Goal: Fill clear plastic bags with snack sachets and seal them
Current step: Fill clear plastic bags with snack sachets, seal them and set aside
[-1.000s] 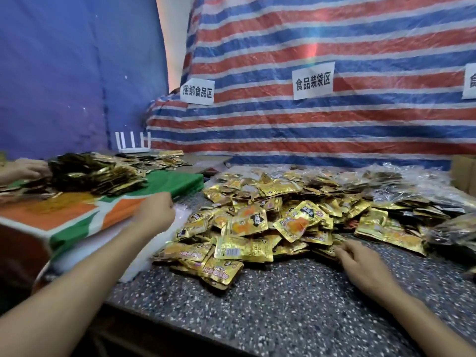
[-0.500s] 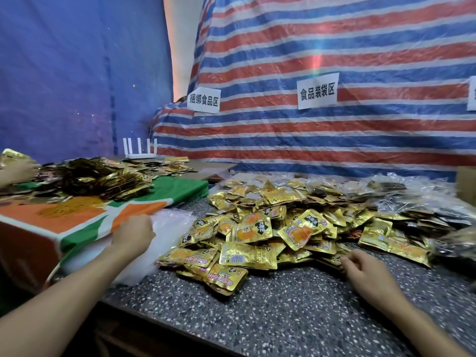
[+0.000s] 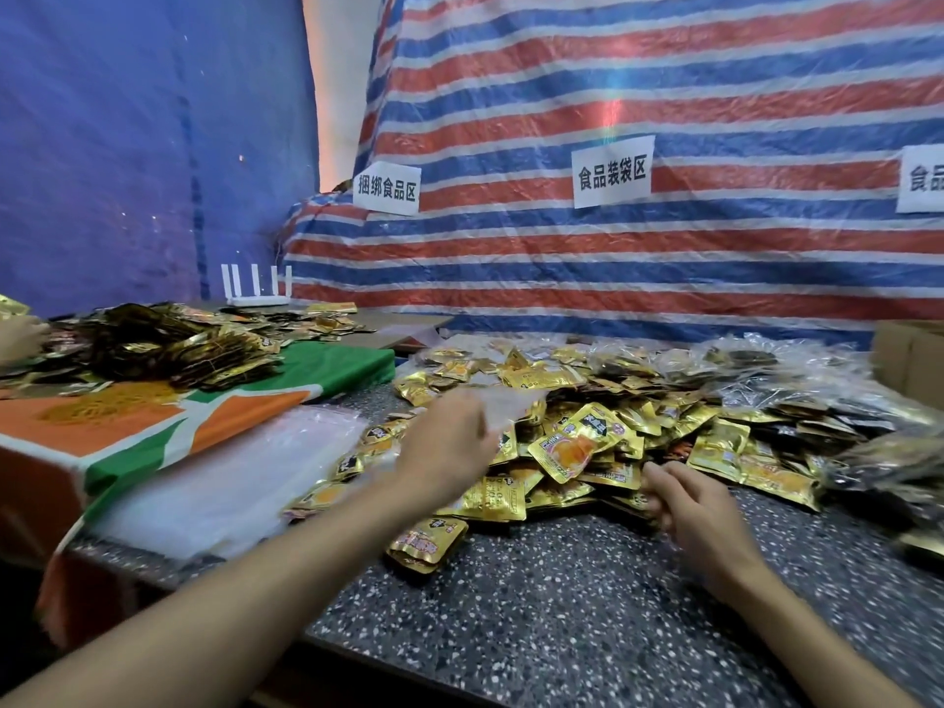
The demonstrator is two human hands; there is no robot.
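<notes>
A heap of gold snack sachets (image 3: 577, 442) covers the middle of the speckled table (image 3: 562, 620). My left hand (image 3: 449, 452) is raised over the heap's left side and holds a clear plastic bag (image 3: 505, 408) that shows as a blurred sheet above the sachets. A stack of flat clear bags (image 3: 230, 477) lies to the left, at the table's edge. My right hand (image 3: 700, 508) rests at the heap's near edge, fingers curled against the sachets; what it holds is hidden.
A green, orange and white cloth (image 3: 204, 416) on the left bears dark bundled sachets (image 3: 168, 344) and yellow rubber bands (image 3: 112, 401). Filled clear bags (image 3: 797, 370) lie at the back right beside a cardboard box (image 3: 914, 360). A striped tarp with paper signs hangs behind.
My left hand has left the stack of flat bags and swung right over the sachet heap with a clear bag. My right hand has shifted slightly left along the heap's edge.
</notes>
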